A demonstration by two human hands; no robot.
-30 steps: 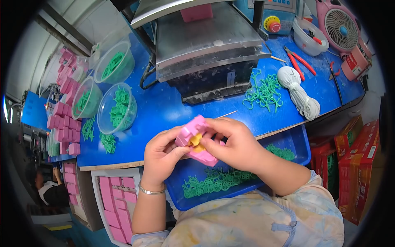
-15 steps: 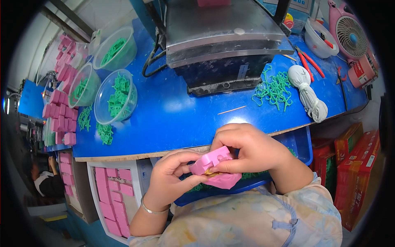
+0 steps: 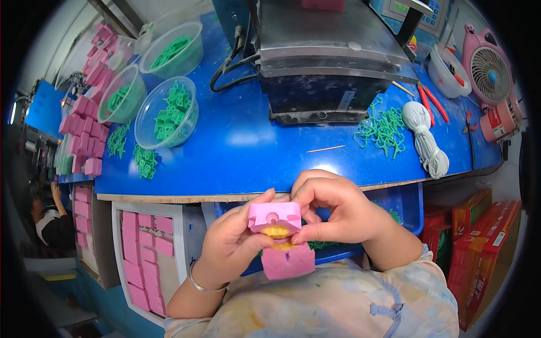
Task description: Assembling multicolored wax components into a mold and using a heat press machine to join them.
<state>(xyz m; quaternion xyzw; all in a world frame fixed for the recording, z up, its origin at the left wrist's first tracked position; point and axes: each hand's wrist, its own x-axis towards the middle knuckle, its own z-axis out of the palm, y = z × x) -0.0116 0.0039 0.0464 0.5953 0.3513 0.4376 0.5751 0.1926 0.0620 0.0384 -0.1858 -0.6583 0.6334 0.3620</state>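
Note:
Both hands hold a pink two-part block mould [image 3: 277,236] close to my body, below the front edge of the blue table [image 3: 236,152]. The halves are spread apart and a yellow piece [image 3: 277,232] shows between them. My left hand [image 3: 234,245] grips the mould from the left, thumb on its lower half. From the right, my right hand [image 3: 332,209] pinches the upper half with fingertips by the yellow piece. Under the hands sits a blue tray [image 3: 406,208] holding green plastic pieces.
A grey metal machine [image 3: 332,62] stands at the table's back. Clear bowls of green parts [image 3: 168,112] sit at left beside stacked pink moulds [image 3: 84,135]. Loose green pieces [image 3: 383,130], a grey cloth bundle [image 3: 424,141] and a pink fan [image 3: 489,67] lie right. Pink blocks fill a shelf [image 3: 146,248].
The hands have brought the pink mould down from over the table edge toward my body. Its halves now stand further apart, showing the yellow piece.

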